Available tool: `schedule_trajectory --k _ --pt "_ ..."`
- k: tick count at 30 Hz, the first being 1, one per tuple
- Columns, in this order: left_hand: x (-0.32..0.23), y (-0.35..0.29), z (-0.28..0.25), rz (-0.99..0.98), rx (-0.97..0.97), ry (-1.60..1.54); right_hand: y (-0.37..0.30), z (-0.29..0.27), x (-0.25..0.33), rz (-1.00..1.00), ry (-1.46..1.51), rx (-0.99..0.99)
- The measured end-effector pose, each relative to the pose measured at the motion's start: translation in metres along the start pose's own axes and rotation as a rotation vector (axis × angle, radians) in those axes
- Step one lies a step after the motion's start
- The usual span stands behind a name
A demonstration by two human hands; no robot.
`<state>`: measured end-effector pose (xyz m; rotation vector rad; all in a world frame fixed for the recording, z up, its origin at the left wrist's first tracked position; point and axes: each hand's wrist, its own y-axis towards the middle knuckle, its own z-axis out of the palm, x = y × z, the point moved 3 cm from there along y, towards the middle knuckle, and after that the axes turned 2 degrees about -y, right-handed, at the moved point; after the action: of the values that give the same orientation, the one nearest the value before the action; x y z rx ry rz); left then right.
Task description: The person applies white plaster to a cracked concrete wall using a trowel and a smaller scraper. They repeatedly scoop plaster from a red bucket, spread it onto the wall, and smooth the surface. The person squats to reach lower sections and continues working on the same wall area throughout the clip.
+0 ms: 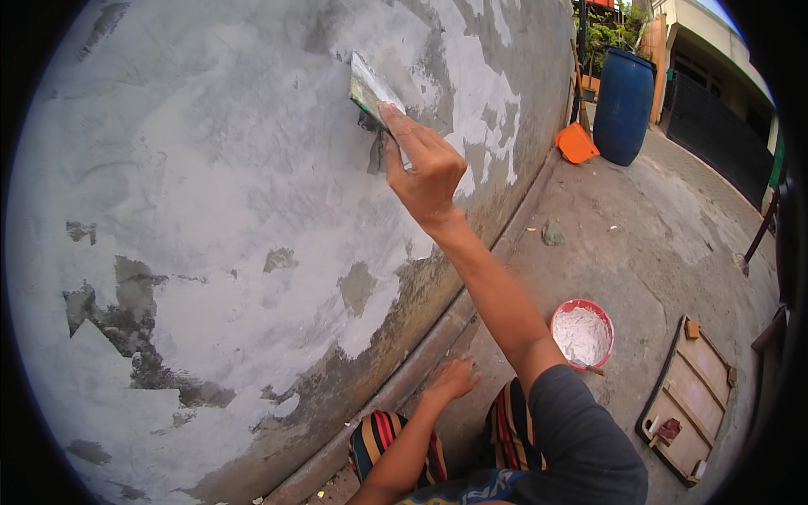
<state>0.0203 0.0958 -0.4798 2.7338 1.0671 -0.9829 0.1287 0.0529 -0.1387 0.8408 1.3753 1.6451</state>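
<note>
My right hand [425, 168] is stretched up to the grey wall [210, 185] and closed on a putty knife [370, 88]. The wide blade, smeared with white putty, lies against the wall's upper part. White putty covers much of the surface in uneven patches, with darker bare spots between. Low down by my knees, my left hand [454, 379] hangs with its fingers loosely stretched and nothing visible in it. To the right on the ground stands a red-rimmed bucket [612, 337] of white putty [581, 335]. A short brown handle [596, 370] pokes out at its near rim.
Along the wall's foot runs a narrow concrete ledge [497, 261]. A blue barrel [624, 105] and an orange dustpan [576, 143] stand farther off. At the right, a framed wooden panel [690, 396] lies on the concrete ground. A small stone [553, 233] sits near the ledge.
</note>
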Motion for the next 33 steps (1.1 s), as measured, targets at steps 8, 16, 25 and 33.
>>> schedule_trajectory --k 8,16,25,33 --pt "0.008 -0.007 -0.002 -0.023 0.024 -0.008 -0.023 -0.026 0.046 -0.050 0.182 0.118" --pt "-0.004 -0.009 -0.008 -0.061 0.078 -0.025 0.004 -0.030 -0.041 0.291 -0.133 -0.040" --pt "0.004 -0.006 -0.001 -0.048 0.053 -0.018 -0.014 -0.016 0.011 -0.049 -0.077 0.063" --pt "0.000 -0.008 -0.004 -0.037 0.037 -0.005 0.008 -0.037 -0.026 0.221 -0.037 -0.010"
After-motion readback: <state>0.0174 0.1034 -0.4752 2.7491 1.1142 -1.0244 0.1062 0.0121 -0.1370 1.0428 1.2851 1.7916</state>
